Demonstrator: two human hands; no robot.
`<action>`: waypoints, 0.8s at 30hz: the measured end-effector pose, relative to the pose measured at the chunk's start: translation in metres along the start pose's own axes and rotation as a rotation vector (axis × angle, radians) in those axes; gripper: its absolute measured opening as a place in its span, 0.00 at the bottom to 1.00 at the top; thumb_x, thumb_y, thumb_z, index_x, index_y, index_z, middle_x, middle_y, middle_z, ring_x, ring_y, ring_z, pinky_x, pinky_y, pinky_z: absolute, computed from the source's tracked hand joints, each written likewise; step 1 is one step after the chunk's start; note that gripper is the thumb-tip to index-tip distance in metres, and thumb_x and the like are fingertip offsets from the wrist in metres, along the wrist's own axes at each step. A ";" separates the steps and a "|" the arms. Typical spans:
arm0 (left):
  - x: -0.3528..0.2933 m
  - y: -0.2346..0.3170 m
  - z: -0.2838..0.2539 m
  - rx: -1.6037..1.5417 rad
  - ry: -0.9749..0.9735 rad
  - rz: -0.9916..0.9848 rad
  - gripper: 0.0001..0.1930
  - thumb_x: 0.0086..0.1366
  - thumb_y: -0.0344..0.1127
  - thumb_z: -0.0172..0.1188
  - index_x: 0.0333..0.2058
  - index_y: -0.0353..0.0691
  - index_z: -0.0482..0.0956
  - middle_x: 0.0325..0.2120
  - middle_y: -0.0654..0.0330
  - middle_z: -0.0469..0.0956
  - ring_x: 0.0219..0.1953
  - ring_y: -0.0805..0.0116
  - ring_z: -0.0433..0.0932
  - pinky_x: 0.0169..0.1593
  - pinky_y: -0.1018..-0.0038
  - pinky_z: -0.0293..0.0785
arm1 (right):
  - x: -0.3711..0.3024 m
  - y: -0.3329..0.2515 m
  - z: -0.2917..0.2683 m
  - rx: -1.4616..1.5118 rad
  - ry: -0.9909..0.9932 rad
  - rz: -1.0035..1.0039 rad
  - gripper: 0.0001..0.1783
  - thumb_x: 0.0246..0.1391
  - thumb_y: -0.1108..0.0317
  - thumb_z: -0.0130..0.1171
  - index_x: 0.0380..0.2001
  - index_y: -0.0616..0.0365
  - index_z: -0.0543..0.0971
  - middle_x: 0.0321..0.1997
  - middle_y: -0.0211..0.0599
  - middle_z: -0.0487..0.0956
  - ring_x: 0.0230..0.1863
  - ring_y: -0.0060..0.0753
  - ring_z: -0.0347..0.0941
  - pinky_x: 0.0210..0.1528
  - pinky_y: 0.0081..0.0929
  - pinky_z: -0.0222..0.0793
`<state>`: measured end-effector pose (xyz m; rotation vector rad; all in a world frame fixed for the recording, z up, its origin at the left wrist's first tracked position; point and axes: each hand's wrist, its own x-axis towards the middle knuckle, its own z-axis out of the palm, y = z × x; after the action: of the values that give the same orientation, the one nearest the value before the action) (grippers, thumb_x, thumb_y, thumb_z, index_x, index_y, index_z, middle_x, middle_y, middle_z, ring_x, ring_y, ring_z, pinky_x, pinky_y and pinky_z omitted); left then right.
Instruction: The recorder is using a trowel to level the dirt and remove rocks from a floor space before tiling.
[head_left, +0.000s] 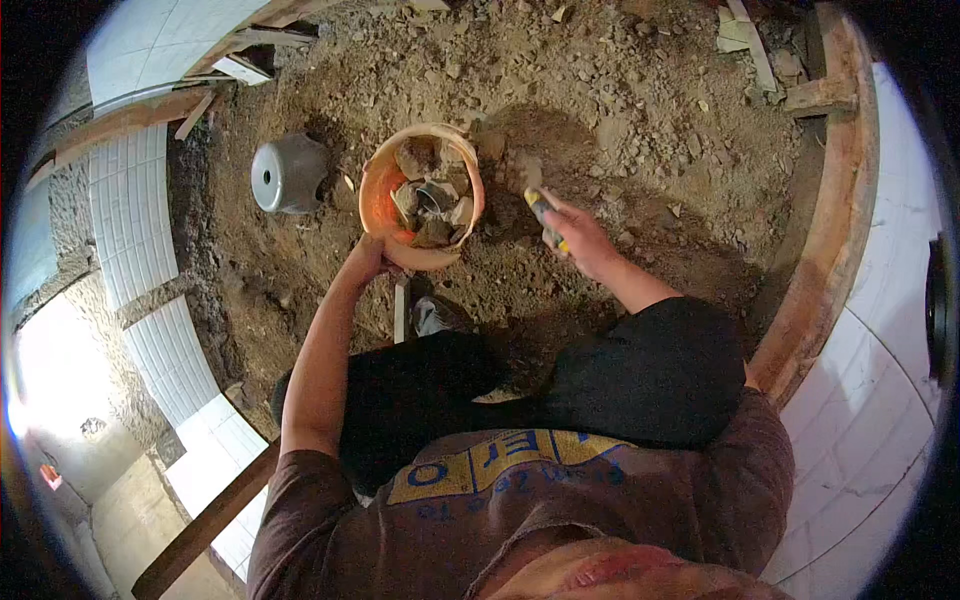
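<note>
An orange bucket (pixel 382 192) stands on the dug-up soil in front of me, with several lumps of rubble (pixel 437 200) inside. My left hand (pixel 371 257) is closed on its near rim at the left. To the right of the bucket, my right hand (pixel 580 238) grips a trowel (pixel 536 203) by its grey and yellow handle. The blade points away from me, just above the loose dirt; dust colour and blur make its outline hard to see.
A grey stool-like object (pixel 288 176) with a round hole lies left of the bucket. Loose soil and stones (pixel 640 130) spread beyond. A wooden beam (pixel 835 200) runs along the right beside white panels (pixel 880 350). White tiles (pixel 130 210) line the left.
</note>
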<state>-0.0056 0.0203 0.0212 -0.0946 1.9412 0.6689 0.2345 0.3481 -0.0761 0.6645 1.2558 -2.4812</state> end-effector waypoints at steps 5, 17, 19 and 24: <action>0.015 -0.036 -0.011 -0.256 0.023 0.006 0.29 0.69 0.54 0.47 0.58 0.38 0.65 0.52 0.54 0.73 0.47 0.58 0.78 0.47 0.59 0.78 | 0.008 -0.028 -0.005 -0.301 0.060 -0.378 0.31 0.65 0.60 0.50 0.68 0.47 0.57 0.35 0.37 0.78 0.28 0.23 0.69 0.34 0.31 0.70; -0.002 0.001 0.016 -0.147 0.114 0.042 0.21 0.73 0.44 0.39 0.49 0.32 0.71 0.38 0.52 0.78 0.34 0.62 0.79 0.36 0.65 0.79 | -0.018 -0.084 0.003 -0.991 0.109 -0.271 0.32 0.61 0.53 0.53 0.65 0.53 0.62 0.35 0.47 0.80 0.35 0.43 0.77 0.39 0.38 0.71; -0.006 0.020 0.021 -0.073 0.116 -0.021 0.21 0.73 0.44 0.39 0.49 0.32 0.71 0.37 0.52 0.78 0.34 0.63 0.79 0.36 0.65 0.79 | -0.015 -0.071 -0.020 -0.962 0.154 -0.238 0.32 0.62 0.52 0.52 0.65 0.53 0.62 0.39 0.47 0.80 0.38 0.44 0.77 0.42 0.38 0.71; 0.018 -0.054 -0.028 0.303 0.159 0.036 0.22 0.69 0.48 0.49 0.45 0.33 0.76 0.31 0.58 0.78 0.29 0.67 0.76 0.32 0.67 0.72 | -0.013 -0.054 -0.048 -1.150 0.042 -0.162 0.32 0.62 0.49 0.50 0.65 0.51 0.63 0.51 0.44 0.78 0.46 0.47 0.76 0.49 0.45 0.69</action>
<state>-0.0179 -0.0352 -0.0072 0.0787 2.1798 0.3934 0.2350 0.4192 -0.0580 0.2835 2.4189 -1.3880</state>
